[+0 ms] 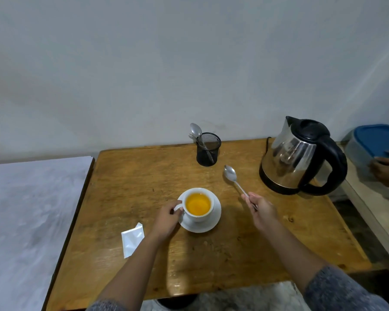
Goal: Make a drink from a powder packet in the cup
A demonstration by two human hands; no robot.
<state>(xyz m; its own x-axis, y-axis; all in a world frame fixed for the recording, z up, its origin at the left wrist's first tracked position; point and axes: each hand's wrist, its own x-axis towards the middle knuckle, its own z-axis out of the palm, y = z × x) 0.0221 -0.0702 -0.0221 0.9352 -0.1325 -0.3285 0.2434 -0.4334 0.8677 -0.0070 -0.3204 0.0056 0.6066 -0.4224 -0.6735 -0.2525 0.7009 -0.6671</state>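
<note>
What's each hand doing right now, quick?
Left hand: closed on the handle of the cup.
Right hand: closed, holding a spoon.

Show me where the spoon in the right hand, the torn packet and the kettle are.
spoon [230, 172], head view, on its bowl.
packet [132, 239], head view, on the middle of its white face.
kettle [288, 158], head view, on its steel body.

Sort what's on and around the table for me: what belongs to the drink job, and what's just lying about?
In the job:
- cup of orange drink on its saucer, handle held by the left hand
- spoon in the right hand
- opened white packet
- electric kettle

Lying about:
- black mesh holder with spare cutlery
- blue-lidded container, another person's hand on it
</note>
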